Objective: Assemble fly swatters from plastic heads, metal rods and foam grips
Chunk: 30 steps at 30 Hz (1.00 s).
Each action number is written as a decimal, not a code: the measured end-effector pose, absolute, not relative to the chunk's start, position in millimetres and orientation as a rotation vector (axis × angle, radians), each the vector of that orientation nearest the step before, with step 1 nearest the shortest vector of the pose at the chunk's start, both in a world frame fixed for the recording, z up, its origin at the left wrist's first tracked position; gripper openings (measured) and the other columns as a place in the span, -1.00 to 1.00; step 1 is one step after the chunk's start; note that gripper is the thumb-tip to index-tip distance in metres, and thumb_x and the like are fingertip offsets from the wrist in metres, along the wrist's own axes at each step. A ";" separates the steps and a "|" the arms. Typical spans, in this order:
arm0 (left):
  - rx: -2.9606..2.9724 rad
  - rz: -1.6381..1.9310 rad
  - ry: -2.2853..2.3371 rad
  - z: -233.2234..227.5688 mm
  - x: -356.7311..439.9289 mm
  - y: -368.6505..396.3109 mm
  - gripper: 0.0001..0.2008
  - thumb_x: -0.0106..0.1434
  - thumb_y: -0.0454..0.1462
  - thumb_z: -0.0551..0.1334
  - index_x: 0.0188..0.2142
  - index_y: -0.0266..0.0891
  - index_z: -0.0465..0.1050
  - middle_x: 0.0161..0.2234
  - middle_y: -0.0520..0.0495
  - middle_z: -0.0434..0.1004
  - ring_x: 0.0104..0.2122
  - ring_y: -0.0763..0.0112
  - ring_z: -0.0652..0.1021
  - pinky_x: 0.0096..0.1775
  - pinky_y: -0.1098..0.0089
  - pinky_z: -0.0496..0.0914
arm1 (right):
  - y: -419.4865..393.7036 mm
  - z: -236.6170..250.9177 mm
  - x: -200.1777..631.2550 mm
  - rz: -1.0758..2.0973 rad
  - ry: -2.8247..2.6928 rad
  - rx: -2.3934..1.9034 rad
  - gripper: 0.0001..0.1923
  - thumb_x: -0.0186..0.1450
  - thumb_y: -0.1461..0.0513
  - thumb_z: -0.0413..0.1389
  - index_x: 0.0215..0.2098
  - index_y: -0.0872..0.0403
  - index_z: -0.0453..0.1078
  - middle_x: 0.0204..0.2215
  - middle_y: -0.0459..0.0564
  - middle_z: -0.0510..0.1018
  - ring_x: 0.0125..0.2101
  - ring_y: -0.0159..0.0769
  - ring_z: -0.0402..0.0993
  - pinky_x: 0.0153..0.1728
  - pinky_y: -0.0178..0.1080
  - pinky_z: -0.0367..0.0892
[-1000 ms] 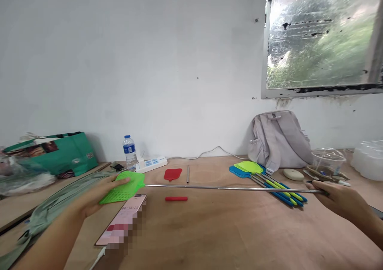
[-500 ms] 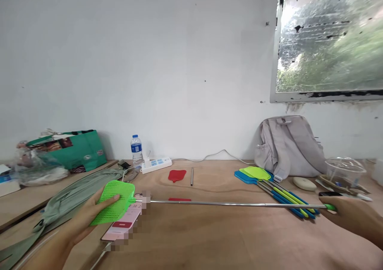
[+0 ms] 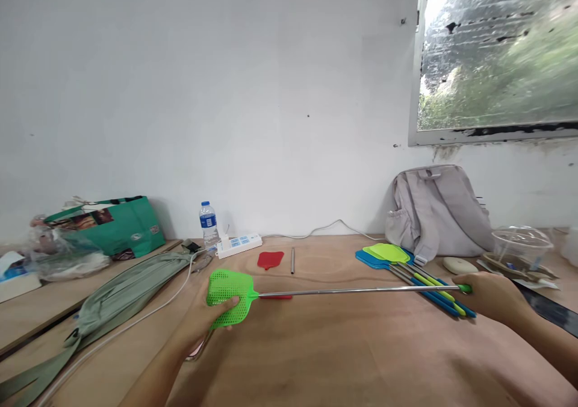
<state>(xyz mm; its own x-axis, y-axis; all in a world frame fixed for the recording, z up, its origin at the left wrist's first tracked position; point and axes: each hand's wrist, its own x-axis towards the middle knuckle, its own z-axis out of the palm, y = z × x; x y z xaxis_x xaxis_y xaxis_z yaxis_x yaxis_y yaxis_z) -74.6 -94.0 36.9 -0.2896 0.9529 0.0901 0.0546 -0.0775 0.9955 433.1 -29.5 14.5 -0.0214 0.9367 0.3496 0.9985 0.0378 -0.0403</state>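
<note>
Our left fingers [image 3: 226, 304] are curled closed on the mesh head of the green fly swatter [image 3: 230, 288], thumb on the near edge. Our right hand [image 3: 490, 298] is wrapped shut around its green handle end, only the handle's tip showing past the knuckles. Between the two hands the thin metal rod [image 3: 352, 290] runs nearly level, just above the wooden desk [image 3: 325, 359], so the swatter hangs across the middle of the desk in front of us.

We judge the rod to be telescopic, and to work it well we should keep both grips in line with the shaft and move the hands straight along it, without bending it. The mesh is soft, so we do better pinching close to where the rod enters the head.

Just under the rod lies a small red piece [image 3: 276, 297]; beyond it are a red swatter head [image 3: 270, 259] and a short metal tube [image 3: 292, 260]. A bunch of blue and yellow-green swatters [image 3: 397, 262] lies beside our right hand, so we keep the handle clear of them. Farther back stand a water bottle [image 3: 208, 220], a power strip [image 3: 239, 245] and a grey backpack [image 3: 440, 211].
</note>
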 end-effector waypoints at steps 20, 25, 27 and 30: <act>1.241 1.378 1.162 47.8 -22.8 -85.9 -0.28 -0.22 -0.18 0.38 -0.08 -0.13 0.07 -0.34 -0.05 0.44 -0.45 0.21 0.52 -0.66 0.37 0.40 | -45.2 8.3 359.5 -0.352 -2.157 -1.934 -0.75 0.10 0.16 -0.07 -0.64 0.05 0.33 -0.62 -0.02 0.44 -0.53 -0.23 0.35 -0.58 -0.31 -0.16; 1.243 1.376 1.153 44.5 8.7 -88.0 -0.20 -0.23 -0.20 0.37 0.00 -0.12 0.03 -0.31 -0.08 0.44 -0.48 0.25 0.52 -0.64 0.32 0.44 | -48.6 7.4 333.1 -0.351 -2.136 -1.890 -0.76 0.08 0.17 -0.04 -0.68 0.06 0.28 -0.66 -0.06 0.41 -0.54 -0.28 0.34 -0.58 -0.32 -0.18; 1.231 1.407 1.154 42.7 16.8 -88.4 -0.21 -0.24 -0.20 0.38 -0.02 -0.11 0.05 -0.31 -0.07 0.44 -0.47 0.24 0.52 -0.64 0.32 0.44 | -51.4 15.3 327.7 -0.385 -2.070 -1.918 -0.75 0.08 0.13 -0.05 -0.68 0.05 0.29 -0.65 -0.05 0.42 -0.54 -0.27 0.34 -0.59 -0.32 -0.18; 1.205 1.473 1.172 38.8 21.0 -87.7 -0.28 -0.24 -0.17 0.38 -0.08 -0.11 0.10 -0.33 -0.06 0.44 -0.45 0.23 0.52 -0.65 0.34 0.44 | -56.6 32.7 326.9 -0.441 -2.001 -1.944 -0.71 0.08 0.09 -0.06 -0.69 0.04 0.30 -0.65 -0.04 0.43 -0.55 -0.25 0.34 -0.60 -0.32 -0.18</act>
